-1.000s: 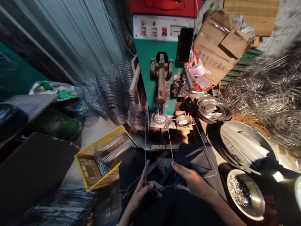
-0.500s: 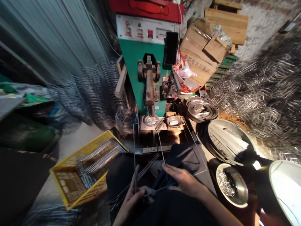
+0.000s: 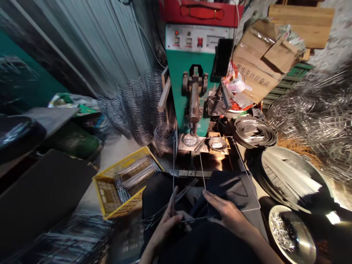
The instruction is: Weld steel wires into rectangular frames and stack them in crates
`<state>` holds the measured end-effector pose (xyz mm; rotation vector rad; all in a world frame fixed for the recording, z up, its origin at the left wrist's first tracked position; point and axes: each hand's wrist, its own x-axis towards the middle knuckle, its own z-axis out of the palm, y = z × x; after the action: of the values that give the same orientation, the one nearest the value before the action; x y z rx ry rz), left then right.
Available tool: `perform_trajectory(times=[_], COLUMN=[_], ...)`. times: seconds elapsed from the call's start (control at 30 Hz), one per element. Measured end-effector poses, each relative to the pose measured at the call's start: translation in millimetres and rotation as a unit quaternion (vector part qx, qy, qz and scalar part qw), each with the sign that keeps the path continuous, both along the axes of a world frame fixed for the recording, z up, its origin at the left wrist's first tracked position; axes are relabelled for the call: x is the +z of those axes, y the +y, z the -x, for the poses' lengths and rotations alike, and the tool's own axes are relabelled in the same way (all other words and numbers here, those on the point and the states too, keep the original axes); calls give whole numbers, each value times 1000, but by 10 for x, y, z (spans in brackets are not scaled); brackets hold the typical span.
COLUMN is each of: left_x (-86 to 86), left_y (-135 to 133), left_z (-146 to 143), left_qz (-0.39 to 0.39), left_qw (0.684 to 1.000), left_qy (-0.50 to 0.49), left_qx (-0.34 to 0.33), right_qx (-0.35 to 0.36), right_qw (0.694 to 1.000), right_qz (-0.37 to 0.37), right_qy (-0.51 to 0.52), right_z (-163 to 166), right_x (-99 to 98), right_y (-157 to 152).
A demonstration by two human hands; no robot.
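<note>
Between my hands is a rectangular metal wire frame point(image 3: 174, 165), its far side level with the edge of a small work shelf. My left hand point(image 3: 168, 220) is closed around its left wire near the near-left corner. The fingers of my right hand point(image 3: 226, 212) pinch the middle wire, close to the frame's near side. Under the frame, several loose bent wires point(image 3: 187, 190) lie across my dark-clothed lap. Beyond it stands a green machine point(image 3: 177, 91) with a metal arm point(image 3: 194, 106) pointing down over a small dish of metal bits point(image 3: 190, 140).
At left is a yellow crate point(image 3: 123, 206) with wire rods, and stacked wire rings point(image 3: 134, 113) stand behind it. On the right are a coil of metal strip point(image 3: 255, 132), a large pan of flat strips point(image 3: 291, 176) and a bowl point(image 3: 306, 234) of short metal pieces. A cardboard box point(image 3: 255, 69) leans behind.
The camera view has turned left, so everything sits further right in the picture. Both hands keep their grip on the wire frame, which has hardly moved relative to the machine.
</note>
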<state>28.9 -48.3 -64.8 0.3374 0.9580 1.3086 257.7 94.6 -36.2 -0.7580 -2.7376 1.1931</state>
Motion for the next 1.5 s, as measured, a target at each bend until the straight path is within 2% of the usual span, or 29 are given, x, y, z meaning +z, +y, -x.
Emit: perform_trajectory(times=[0.17, 0.43, 0.87, 1.1, 1.33, 1.5], left_x=[36, 171, 70, 109, 136, 193], left_y=[-21, -46, -182, -155, -112, -109], left_z=[31, 70, 142, 138, 150, 147], left_qz=[-22, -45, -77, -94, -91, -76], left_qw=[1000, 999, 997, 995, 995, 996], left_qy=[-17, 20, 17, 11, 13, 22], left_qx=[1, 24, 13, 24, 34, 33], right_qx=[-3, -18, -7, 10, 22, 30], right_qw=[1000, 1000, 999, 1000, 999, 999], right_qz=[7, 11, 29, 12, 4, 7], right_qy=[1, -14, -12, 19, 34, 45], right_z=[-27, -114, -30, 18, 19, 16], right_x=[107, 276, 381, 361, 281, 305], right_y=[25, 88, 94, 166, 229, 227])
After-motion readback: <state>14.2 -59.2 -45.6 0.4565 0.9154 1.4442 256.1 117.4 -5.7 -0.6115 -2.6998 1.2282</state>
